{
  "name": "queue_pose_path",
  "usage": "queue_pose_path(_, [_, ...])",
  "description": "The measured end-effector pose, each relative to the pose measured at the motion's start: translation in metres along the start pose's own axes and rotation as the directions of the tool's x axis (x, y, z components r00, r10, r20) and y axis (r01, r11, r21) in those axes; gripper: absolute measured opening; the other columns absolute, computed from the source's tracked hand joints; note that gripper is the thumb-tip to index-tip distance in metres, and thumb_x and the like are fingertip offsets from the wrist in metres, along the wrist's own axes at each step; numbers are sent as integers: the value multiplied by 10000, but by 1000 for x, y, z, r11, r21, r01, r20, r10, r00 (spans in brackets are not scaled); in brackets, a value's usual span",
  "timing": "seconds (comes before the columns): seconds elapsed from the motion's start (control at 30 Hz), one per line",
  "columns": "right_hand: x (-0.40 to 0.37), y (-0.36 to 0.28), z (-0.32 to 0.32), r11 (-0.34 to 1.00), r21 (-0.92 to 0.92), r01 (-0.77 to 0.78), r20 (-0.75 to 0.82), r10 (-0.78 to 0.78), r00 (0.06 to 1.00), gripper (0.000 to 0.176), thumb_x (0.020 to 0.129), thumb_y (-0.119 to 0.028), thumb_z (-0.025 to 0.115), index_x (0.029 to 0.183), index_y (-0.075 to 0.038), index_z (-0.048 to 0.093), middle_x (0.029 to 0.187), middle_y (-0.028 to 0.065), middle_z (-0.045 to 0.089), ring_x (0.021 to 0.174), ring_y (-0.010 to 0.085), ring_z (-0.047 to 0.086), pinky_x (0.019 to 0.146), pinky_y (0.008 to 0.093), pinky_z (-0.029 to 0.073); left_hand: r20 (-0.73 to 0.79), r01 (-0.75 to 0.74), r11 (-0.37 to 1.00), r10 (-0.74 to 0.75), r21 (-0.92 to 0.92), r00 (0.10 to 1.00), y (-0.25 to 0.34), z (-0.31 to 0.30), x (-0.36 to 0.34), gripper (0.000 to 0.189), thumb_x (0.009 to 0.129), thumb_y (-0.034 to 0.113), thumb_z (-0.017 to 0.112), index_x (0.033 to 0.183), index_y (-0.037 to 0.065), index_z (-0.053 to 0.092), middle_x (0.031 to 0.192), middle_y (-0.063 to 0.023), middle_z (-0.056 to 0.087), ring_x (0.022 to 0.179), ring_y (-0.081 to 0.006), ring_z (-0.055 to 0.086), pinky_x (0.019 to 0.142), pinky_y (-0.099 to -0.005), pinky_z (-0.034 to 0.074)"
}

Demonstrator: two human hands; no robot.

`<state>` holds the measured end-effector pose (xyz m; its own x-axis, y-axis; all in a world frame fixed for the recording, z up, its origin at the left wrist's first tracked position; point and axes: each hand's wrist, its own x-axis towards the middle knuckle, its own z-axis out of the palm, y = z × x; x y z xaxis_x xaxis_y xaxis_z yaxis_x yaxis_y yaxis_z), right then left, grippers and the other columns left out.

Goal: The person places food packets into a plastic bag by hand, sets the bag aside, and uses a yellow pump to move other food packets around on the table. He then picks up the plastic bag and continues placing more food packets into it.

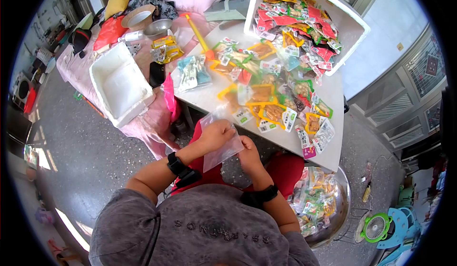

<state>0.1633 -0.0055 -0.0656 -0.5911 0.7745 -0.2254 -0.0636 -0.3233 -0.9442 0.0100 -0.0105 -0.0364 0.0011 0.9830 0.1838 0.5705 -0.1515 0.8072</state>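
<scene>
A clear plastic bag is held between my two hands above my lap, near the table's front edge. My left hand is closed on its upper part, with the fingers curled in. On the bag's right edge, my right hand pinches the plastic. Past the hands, many small food packets with yellow, green and red edges lie spread over the white table. A bundle of clear bags with white and blue print rests at the table's left side.
A white foam box full of packets is tipped toward the table. Below the table's right end stands a metal basin of packets. An empty foam box sits left on pink cloth, near a yellow stick and a metal bowl.
</scene>
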Motion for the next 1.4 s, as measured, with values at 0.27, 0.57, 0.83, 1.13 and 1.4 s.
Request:
queue_pose_path(0.27, [-5,-5,11,992,124,34,-51,-27,998,343,819,-200,489,1118,-65,386,988,17,506,875,104,484,676,250,423,-168,-172,910,251,378,953,-3,10,4,160,698,148,548,612,43,464,610,-120,485,573,-294,505,503,-380,402])
queue_pose_path(0.57, [4,16,-3,997,55,-49,-203,60,977,110,784,-147,501,846,-58,510,765,12,519,651,97,501,540,234,439,-175,-148,897,238,416,955,-12,19,4,133,695,165,551,647,60,487,635,-104,497,582,-296,510,511,-385,416])
queue_pose_path(0.83, [8,33,-32,974,226,-7,-372,93,924,76,760,-110,507,820,-64,505,759,15,525,637,108,509,526,237,429,-407,16,871,213,490,888,-67,-16,14,299,674,208,560,909,28,523,877,-124,539,865,-300,493,745,-376,402])
queue_pose_path(1.13, [5,28,-38,1000,-22,-5,-393,-4,920,104,738,-129,517,722,-27,516,666,24,512,549,95,466,472,221,382,-19,411,909,-411,73,911,-96,-47,19,325,739,278,535,916,7,523,723,-99,561,716,-213,557,624,-321,436])
queue_pose_path(1.4, [4,31,-48,936,-343,76,-525,-259,811,160,738,-107,549,860,-12,509,731,49,525,607,109,483,521,219,390,446,580,401,-382,-709,810,-78,-52,0,66,771,110,525,794,50,539,703,-8,538,630,-88,501,577,-224,420])
